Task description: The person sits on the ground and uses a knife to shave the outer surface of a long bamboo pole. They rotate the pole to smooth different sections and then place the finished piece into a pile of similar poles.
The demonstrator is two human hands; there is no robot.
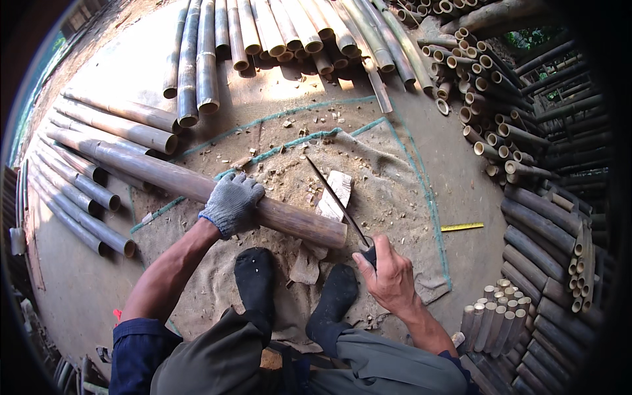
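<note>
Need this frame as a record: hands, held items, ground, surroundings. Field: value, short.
left_hand: left hand, grey knit glove, gripping a long brown bamboo pole
right_hand: right hand, ungloved, closed on a thin dark-bladed tool
blade_vs_pole: blade passes beside the pole's near end; contact unclear
ground: brown cloth with green edging, strewn with chips
on_cloth: pale block under the blade in view
feet: black socks
right_side: yellow measuring strip, short bamboo bundle
far_side: row of bamboo poles
</note>
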